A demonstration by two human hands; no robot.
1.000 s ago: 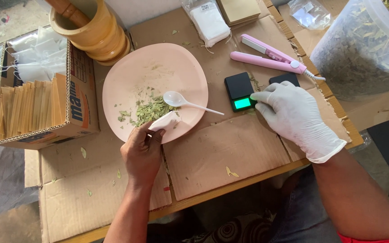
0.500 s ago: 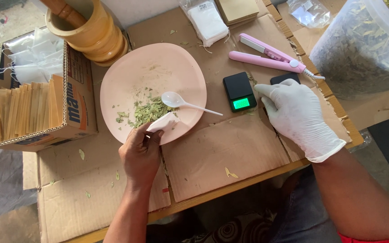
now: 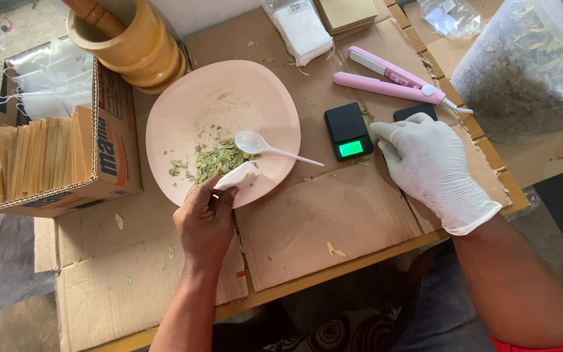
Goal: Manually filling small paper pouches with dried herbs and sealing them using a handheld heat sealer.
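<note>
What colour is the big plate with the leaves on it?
The plate is pale pink, seen best in the head view, with a white spoon resting on it.

Small white paper sachet (image 3: 237,176): thin, matt, pinched in the bare left hand (image 3: 204,221). Round pale pink plastic plate (image 3: 184,114) just beyond the grip: smooth, faintly glossy, with dry, flaky green crushed leaves (image 3: 216,158). White plastic spoon (image 3: 265,146): glossy. Right hand (image 3: 433,166): smooth matt white rubbery glove. Flattened brown cardboard sheets (image 3: 327,218) beneath: rough, matt. Small black pocket scale (image 3: 348,130): matt plastic.
</note>
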